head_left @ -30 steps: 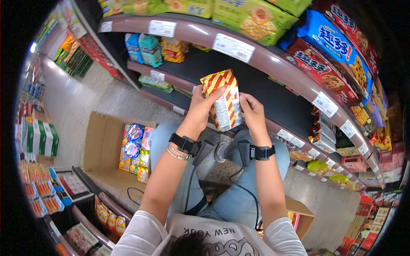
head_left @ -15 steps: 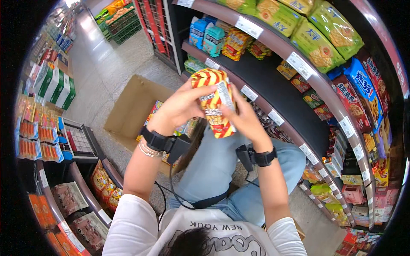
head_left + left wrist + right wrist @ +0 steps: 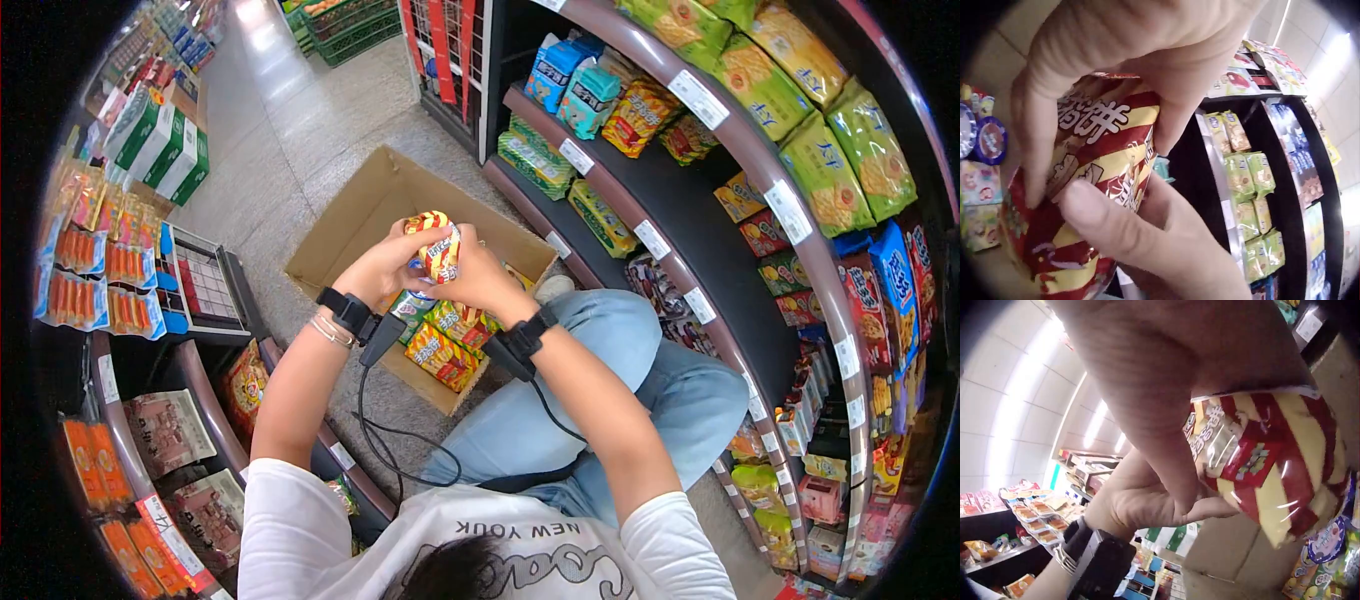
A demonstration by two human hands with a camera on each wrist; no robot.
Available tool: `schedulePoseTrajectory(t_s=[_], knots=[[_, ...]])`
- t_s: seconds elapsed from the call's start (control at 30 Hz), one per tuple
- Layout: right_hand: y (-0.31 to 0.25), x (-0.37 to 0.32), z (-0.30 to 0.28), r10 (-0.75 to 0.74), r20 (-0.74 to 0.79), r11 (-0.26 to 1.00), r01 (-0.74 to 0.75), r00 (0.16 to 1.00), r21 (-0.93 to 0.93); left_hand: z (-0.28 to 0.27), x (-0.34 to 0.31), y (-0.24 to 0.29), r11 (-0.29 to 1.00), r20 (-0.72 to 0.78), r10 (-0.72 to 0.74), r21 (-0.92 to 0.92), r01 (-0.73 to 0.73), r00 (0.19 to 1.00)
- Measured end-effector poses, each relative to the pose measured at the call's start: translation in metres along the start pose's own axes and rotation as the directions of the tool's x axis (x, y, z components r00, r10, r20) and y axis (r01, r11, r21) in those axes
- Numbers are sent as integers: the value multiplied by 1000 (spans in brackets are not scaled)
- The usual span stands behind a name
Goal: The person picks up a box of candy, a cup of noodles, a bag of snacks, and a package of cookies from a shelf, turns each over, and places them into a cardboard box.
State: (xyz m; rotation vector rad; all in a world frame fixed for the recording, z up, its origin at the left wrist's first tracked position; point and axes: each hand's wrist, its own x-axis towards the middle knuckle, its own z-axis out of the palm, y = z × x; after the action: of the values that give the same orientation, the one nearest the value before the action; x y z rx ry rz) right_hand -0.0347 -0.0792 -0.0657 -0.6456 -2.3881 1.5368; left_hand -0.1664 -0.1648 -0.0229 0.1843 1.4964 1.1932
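Note:
A snack bag (image 3: 440, 252) with red and yellow diagonal stripes is held between both hands over an open cardboard box (image 3: 345, 212). My left hand (image 3: 383, 268) grips it from the left; my right hand (image 3: 480, 277) holds its right side. In the left wrist view, fingers wrap over the striped bag (image 3: 1100, 119) and a thumb presses its front. The right wrist view has the bag's shiny striped end (image 3: 1300, 469) sticking out past the fingers. Below the hands, yellow and red snack packs (image 3: 442, 357) lie in the box, partly hidden by the wrists.
Curving along the right, a store shelf (image 3: 655, 238) carries biscuit packs (image 3: 645, 115) and green bags (image 3: 760, 95). To the left are hanging sausage packs (image 3: 105, 250) and a lower shelf (image 3: 205, 385). Cables (image 3: 405, 435) from the wrist cameras hang over the lap.
Both hands have carried the striped bag from beside the shelf leftward to above the box, turning it end-on. The head view has swung left, bringing the box to the middle.

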Motion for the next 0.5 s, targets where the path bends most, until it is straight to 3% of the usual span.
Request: schedulePoseTrajectory(t_s=[0.1,0.23,0.27,0.37,0.4,0.5], knots=[[4,17,11,182,2,964,-178,983,-198,-8,20,-13,997,-109,-66,-45,62,992],[24,39,9,186,25,963,-177,982,-202,-17,23,-6,996,-10,-76,43,76,997],[29,45,5,251,45,937,-231,967,-263,-22,30,-7,992,-14,-101,81,102,995],[64,66,6,289,128,926,-244,949,-289,-60,83,-34,990,87,-141,20,140,986],[59,68,1,318,181,918,-255,930,-304,-49,71,-26,992,29,-114,63,112,993],[79,77,10,306,124,897,-242,944,-369,-50,89,-35,991,115,-99,101,87,988]])
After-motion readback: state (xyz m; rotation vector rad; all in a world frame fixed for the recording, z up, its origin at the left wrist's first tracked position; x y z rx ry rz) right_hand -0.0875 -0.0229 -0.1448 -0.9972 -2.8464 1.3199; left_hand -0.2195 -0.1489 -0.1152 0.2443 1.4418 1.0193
